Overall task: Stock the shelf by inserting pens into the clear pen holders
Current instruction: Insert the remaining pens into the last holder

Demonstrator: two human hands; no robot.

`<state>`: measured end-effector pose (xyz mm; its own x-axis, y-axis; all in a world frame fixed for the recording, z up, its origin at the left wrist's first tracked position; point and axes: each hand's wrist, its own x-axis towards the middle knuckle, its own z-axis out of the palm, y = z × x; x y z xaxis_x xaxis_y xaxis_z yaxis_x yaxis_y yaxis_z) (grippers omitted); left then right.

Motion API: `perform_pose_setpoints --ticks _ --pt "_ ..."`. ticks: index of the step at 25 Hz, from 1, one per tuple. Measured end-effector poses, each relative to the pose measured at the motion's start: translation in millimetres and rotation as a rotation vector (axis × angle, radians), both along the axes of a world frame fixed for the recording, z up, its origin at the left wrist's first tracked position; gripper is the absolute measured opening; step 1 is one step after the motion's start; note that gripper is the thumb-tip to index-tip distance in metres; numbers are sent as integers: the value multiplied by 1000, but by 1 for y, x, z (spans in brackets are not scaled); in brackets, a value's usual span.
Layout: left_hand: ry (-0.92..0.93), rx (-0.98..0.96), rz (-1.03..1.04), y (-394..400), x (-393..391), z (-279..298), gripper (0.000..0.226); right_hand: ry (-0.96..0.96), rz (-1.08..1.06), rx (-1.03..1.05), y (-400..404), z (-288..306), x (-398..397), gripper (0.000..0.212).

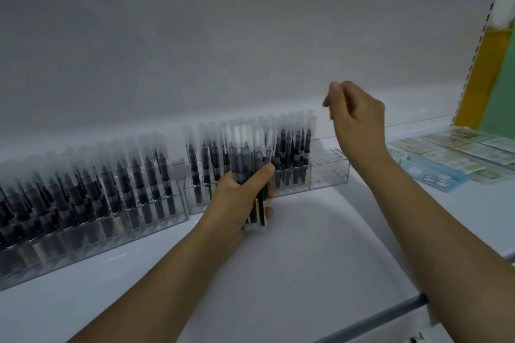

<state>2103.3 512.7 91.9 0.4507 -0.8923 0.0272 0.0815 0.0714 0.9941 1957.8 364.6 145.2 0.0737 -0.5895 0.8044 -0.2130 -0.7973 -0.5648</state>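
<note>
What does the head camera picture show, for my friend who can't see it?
A person's left hand grips a bundle of pens in front of clear pen holders on a white shelf. The right hand hovers above the holders' empty end, fingers curled.

I see a white shelf [306, 245] with a pale grey back wall [195, 50]. On the shelf, the pen holders [92, 220] are clear, and the pens [150, 175] in them are black with frosted, see-through caps. Right of the holders lie packets [451, 153] printed in light blue, pale green and cream. Above the packets, a side panel [485, 72] shows mustard yellow and green.
</note>
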Motion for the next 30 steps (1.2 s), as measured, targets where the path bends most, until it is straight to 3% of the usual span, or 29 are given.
perform_pose_setpoints --ticks 1,3,5,8,10,12,14,15,17,22,30 --pt "53 -12 -4 0 0 1 32 37 146 7 12 3 1 40" --pt "73 -43 -16 2 0 2 32 286 369 94 32 3 11 42" --pt "62 -76 -28 2 -4 3 32 458 467 149 39 -1 21 49" --pt "107 -107 -15 1 -4 4 28 424 556 216 34 -4 21 42" --pt "114 -100 36 0 -1 3 24 259 574 234 33 -1 16 34" --pt "57 -82 70 -1 2 1 25 -133 550 275 26 6 10 27" --pt "-4 -66 68 -1 3 -2 33 -417 353 181 14 12 0 26" --pt "-12 -61 53 -1 2 -2 36 -440 232 120 6 11 -4 27" --pt "22 -66 21 -1 1 -1 36 -318 105 90 -5 6 -6 27" --pt "59 -102 -12 0 0 2 32 75 68 103 -11 -6 5 36" --pt "-110 -92 -80 5 -3 2 40 192 80 107 -12 -2 -2 34"
